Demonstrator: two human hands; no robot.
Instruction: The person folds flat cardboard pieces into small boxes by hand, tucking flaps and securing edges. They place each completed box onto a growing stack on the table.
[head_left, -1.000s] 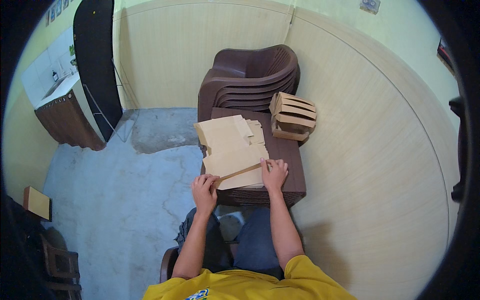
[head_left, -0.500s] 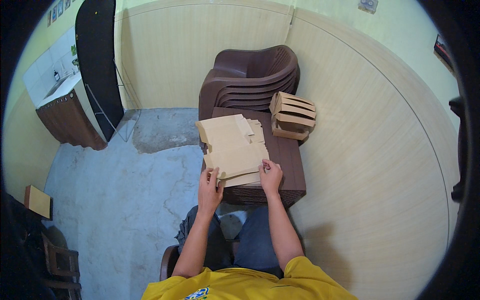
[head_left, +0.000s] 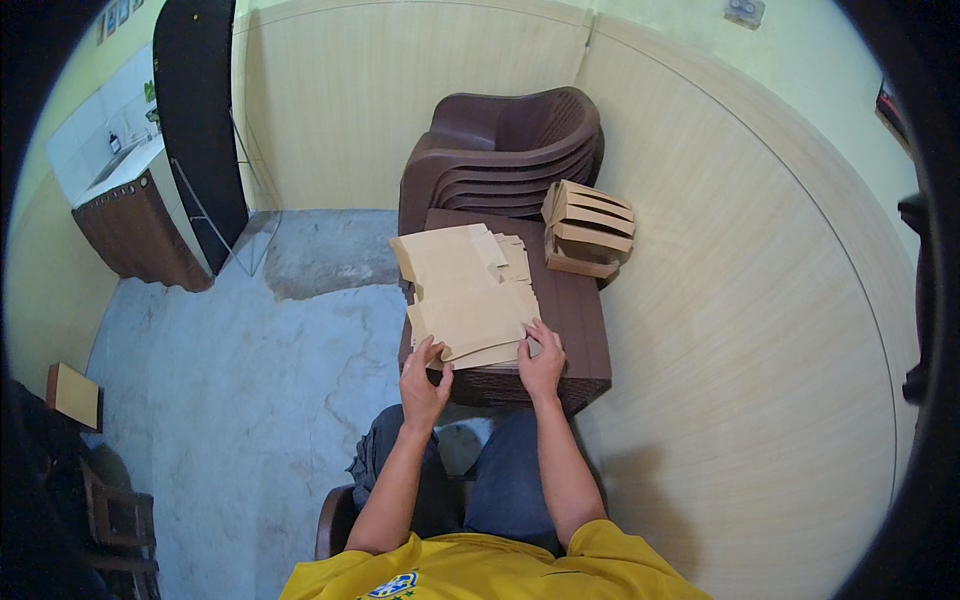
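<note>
A stack of flat brown cardboard box blanks (head_left: 470, 310), with cut flaps and notched edges, lies on a brown woven-look plastic table (head_left: 575, 330). My left hand (head_left: 425, 385) is at the near left corner of the top blank, fingers curled over its edge with the thumb lower down. My right hand (head_left: 541, 362) holds the near right corner, fingertips on top. The near edge of the top blank is slightly raised above the sheets beneath. My fingers partly hide both corners.
Several folded cardboard boxes (head_left: 590, 230) are nested at the table's far right, beside the wall. Stacked brown plastic chairs (head_left: 500, 150) stand behind the table. A black folded board with metal legs (head_left: 205, 140) leans near a curtained sink (head_left: 145, 230) at far left.
The near edge of the top blank has settled a little lower onto the stack. Both hands remain at its near corners, with only slight finger shifts.
</note>
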